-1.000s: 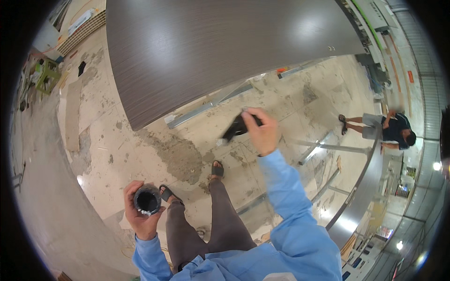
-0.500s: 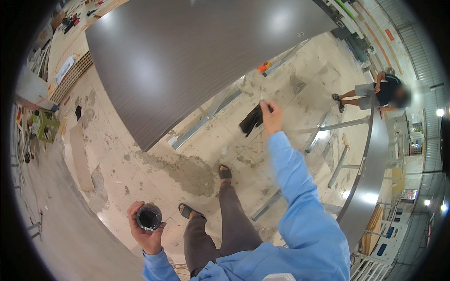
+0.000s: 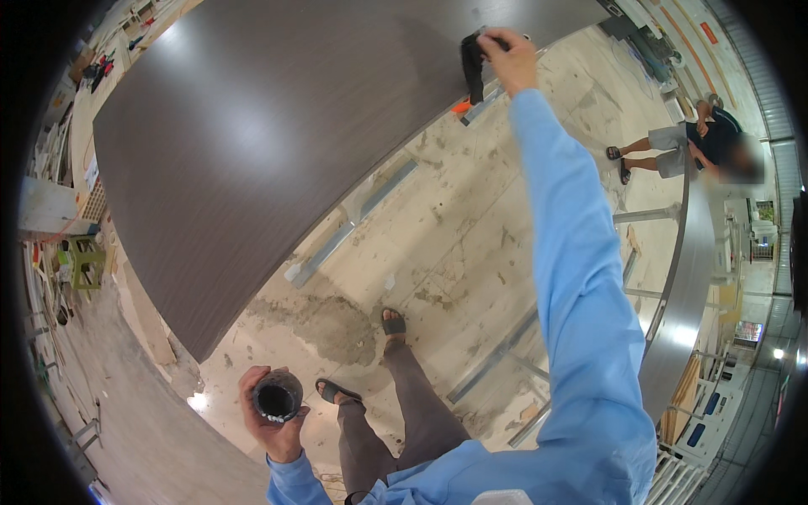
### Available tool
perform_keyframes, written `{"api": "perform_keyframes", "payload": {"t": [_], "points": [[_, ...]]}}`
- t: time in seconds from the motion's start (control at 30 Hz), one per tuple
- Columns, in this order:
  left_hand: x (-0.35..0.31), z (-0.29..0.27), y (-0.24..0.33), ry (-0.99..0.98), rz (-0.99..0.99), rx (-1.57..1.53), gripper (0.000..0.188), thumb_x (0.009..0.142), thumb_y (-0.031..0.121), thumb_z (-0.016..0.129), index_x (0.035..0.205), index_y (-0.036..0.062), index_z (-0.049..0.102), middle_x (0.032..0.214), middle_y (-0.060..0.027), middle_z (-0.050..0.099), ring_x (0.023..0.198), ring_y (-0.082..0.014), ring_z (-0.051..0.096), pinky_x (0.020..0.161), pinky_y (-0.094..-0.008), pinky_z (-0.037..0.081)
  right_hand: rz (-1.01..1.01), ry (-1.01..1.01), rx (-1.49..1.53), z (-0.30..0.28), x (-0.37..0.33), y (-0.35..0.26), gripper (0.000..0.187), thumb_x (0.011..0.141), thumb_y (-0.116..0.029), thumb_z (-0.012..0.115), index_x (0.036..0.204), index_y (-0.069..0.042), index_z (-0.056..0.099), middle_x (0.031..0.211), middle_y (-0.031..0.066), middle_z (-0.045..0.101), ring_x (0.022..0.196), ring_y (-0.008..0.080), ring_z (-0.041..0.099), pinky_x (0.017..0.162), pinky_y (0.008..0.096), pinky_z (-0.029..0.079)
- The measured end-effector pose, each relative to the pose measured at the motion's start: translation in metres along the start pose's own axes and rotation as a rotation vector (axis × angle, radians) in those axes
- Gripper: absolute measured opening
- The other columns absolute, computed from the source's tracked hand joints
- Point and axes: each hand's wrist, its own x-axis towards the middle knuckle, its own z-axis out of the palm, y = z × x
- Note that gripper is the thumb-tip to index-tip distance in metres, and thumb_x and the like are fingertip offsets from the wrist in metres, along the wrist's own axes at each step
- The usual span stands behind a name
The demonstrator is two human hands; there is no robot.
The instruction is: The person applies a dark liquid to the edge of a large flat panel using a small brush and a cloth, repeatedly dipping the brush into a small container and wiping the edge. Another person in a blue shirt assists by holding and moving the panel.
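My L hand (image 3: 279, 439) grips dk round cup (image 3: 291, 383), mouth up, over floor (image 3: 454, 244). My R hand (image 3: 513, 64) pinches blk cloth (image 3: 473, 69) w/ fingertips, at dk brn tabletop (image 3: 252, 151) edge; can't tell if touching.

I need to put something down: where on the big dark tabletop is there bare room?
Where visible, the dark tabletop looks bare from its left end to the black item. It's crowded rightward, where the right hand holds that item by the near edge.
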Motion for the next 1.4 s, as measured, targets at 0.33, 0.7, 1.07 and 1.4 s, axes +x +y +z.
{"api": "perform_keyframes", "payload": {"t": [0.33, 0.7, 1.07, 1.4], "points": [[0.023, 0.03, 0.014, 0.017, -0.003, -0.047, 0.086, 0.066, 0.029, 0.1, 0.133, 0.0007, 0.055, 0.134, -0.0127, 0.051, 0.119, -0.0304, 0.064, 0.102, -0.0419, 0.054, 0.255, -0.86, 0.363, 0.002, -0.173, -0.072, 0.012, 0.092, -0.002, 0.076, 0.104, -0.003, 0.078, 0.104, 0.0062, 0.077, 0.095, 0.0149, 0.072, 0.087, 0.0327, 0.059], [0.005, -0.018, 0.008, 0.022, 0.057, -0.009, 0.079, 0.07, 0.024, 0.1, 0.132, 0.0005, 0.057, 0.133, -0.0126, 0.052, 0.118, -0.0276, 0.066, 0.101, -0.0394, 0.055, -0.086, -0.254, -0.274, 0.108, -0.111, -0.07, 0.011, 0.09, -0.003, 0.074, 0.1, -0.001, 0.078, 0.105, 0.0125, 0.079, 0.091, 0.0282, 0.075, 0.086, 0.0364, 0.058], [-0.053, -0.163, -0.025, 0.169, 0.089, -0.039, 0.084, 0.066, 0.019, 0.099, 0.135, 0.0014, 0.054, 0.137, -0.0126, 0.051, 0.123, -0.0285, 0.062, 0.106, -0.0411, 0.052, 0.228, -0.945, 0.448, 0.17, -0.466, -0.254, 0.016, 0.089, 0.004, 0.074, 0.103, -0.002, 0.077, 0.109, 0.013, 0.075, 0.095, 0.0233, 0.072, 0.086, 0.0335, 0.058], [-0.094, -0.264, -0.045, 0.159, 0.042, -0.05, 0.078, 0.069, 0.012, 0.097, 0.134, 0.0006, 0.055, 0.137, -0.0119, 0.051, 0.123, -0.0271, 0.063, 0.106, -0.038, 0.052, 0.22, -0.297, -0.066, 0.202, -0.477, -0.251, 0.015, 0.093, -0.009, 0.074, 0.103, 0.002, 0.075, 0.098, 0.0151, 0.075, 0.09, 0.0279, 0.072, 0.082, 0.0377, 0.055]]}}
